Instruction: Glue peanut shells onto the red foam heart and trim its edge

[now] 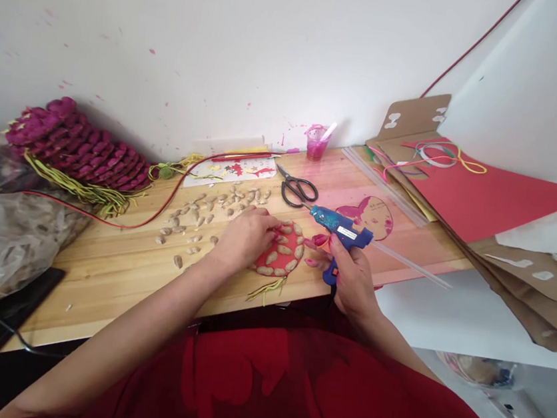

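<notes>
Far left of red disc (283, 253): plastic bag (3, 238) and magenta scaled craft piece (79, 146) on desk (116, 264). Loose shells (208, 211) scattered just left of disc. Left hand (245, 235) on disc's left edge, fingers bunched; grip pinching shell or merely pressing, cannot tell. Disc, ringed with shells, lies near desk's front edge. Just right of disc, right hand (354, 278), grip clamped on blue glue gun (339, 228), nozzle above disc's upper right. Risk: hot nozzle near left fingers, possible burn; stray glue could foul placed shells.
</notes>
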{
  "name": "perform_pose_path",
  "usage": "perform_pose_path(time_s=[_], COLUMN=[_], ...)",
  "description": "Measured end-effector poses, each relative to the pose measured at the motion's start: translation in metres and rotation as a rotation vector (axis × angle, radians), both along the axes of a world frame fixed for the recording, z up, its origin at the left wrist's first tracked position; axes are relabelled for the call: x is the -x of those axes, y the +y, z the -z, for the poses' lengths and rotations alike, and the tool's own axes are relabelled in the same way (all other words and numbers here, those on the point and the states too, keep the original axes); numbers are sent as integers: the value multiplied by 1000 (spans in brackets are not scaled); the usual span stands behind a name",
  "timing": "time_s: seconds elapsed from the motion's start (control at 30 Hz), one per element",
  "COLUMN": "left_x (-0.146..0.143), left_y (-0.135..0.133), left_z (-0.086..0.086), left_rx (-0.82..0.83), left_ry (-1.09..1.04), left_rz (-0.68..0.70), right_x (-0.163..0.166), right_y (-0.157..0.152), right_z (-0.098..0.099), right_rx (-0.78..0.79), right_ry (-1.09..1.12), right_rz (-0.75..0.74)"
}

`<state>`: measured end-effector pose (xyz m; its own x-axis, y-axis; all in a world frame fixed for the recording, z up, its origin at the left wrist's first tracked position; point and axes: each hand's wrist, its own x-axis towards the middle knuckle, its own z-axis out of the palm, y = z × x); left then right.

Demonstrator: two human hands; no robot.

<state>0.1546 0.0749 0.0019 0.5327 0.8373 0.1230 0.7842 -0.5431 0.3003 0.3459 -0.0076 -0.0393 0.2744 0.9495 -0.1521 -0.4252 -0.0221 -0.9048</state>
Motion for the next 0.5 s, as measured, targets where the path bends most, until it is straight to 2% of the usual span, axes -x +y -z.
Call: perform_pose_path(time_s=[0.1, 0.2, 0.5], left_x=[12, 19, 3], left_y=[4, 4, -1], left_z=[-5, -6, 14], left_rx=[-70, -112, -112], left_ry=[-115, -134, -22], left_rz=[-58, -85, 46], right_x=[0, -1, -2], right_y=[0, 0, 0], right_z=[1, 1, 3], right_rx=[-14, -12, 11], right_ry=[9, 16, 9], right_rz=[4, 6, -5])
